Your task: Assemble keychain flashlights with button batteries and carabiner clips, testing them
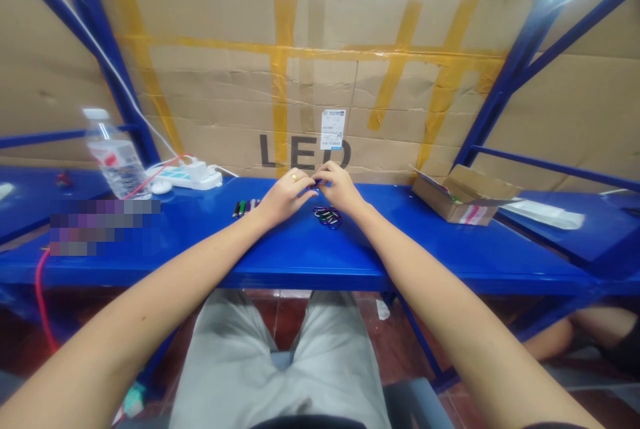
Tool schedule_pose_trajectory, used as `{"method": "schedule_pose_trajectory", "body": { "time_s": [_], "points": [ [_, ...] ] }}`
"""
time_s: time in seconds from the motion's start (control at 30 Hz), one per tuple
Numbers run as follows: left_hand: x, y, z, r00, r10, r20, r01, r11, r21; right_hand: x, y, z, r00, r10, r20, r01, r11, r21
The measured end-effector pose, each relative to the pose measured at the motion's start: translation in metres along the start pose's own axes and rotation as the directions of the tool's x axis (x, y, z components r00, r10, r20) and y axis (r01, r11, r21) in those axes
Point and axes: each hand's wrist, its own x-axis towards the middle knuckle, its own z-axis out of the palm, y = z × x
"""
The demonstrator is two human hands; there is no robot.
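Both hands meet over the middle of the blue surface (300,256), the left hand (286,194) and right hand (341,189) with fingers pinched together on one small dark piece (313,184), too small to identify. A heap of purple loops (327,217) lies just under the right hand, and short coloured cylinders (245,207) lie just beside the left wrist. A water bottle (114,157), a power strip (187,176) and an open cardboard box (463,197) stand well apart.

Both forearms (165,296) are bare up to the frame edge. The left hand (283,197) carries a gold-coloured ring (294,177) on one finger. Light grey trousers (280,356) cover both thighs; a dark hem (310,422) shows at the waist.
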Motion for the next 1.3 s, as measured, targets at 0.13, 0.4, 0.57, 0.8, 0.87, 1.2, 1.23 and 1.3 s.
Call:
{"method": "schedule_pose_trajectory", "body": {
  "time_s": [0.13,0.4,0.57,0.8,0.87,1.2,1.23,1.3],
  "points": [
    [0.002,0.004,0.000,0.997,-0.034,-0.065,0.032,0.999,-0.036,0.000,0.001,0.000,1.000,-0.008,-0.012,0.008,1.000,0.000],
    [0.003,0.006,0.001,0.993,-0.080,-0.082,0.075,0.995,-0.062,-0.001,0.003,0.000,0.998,-0.054,-0.033,0.054,0.999,0.004],
    [0.003,0.009,0.000,0.990,-0.133,-0.057,0.127,0.988,-0.089,-0.001,0.002,0.000,0.998,-0.056,-0.033,0.056,0.998,-0.001],
    [0.006,0.004,-0.013,0.945,-0.316,-0.081,0.307,0.946,-0.105,0.000,0.001,0.005,0.996,0.091,0.013,-0.092,0.986,0.137],
    [0.007,-0.002,-0.017,0.924,-0.370,-0.100,0.362,0.928,-0.087,-0.001,0.000,0.007,0.992,0.123,0.035,-0.128,0.974,0.185],
    [0.004,-0.015,-0.024,0.914,-0.405,0.011,0.405,0.913,-0.057,-0.002,-0.002,0.010,0.971,0.206,0.124,-0.236,0.915,0.329],
    [0.004,-0.013,-0.025,0.926,-0.377,0.003,0.376,0.925,-0.059,-0.002,-0.001,0.011,0.968,0.210,0.134,-0.244,0.912,0.330],
    [0.004,-0.008,-0.025,0.959,-0.284,-0.002,0.283,0.957,-0.062,-0.002,-0.001,0.012,0.968,0.208,0.137,-0.242,0.918,0.314]
  ]
}}
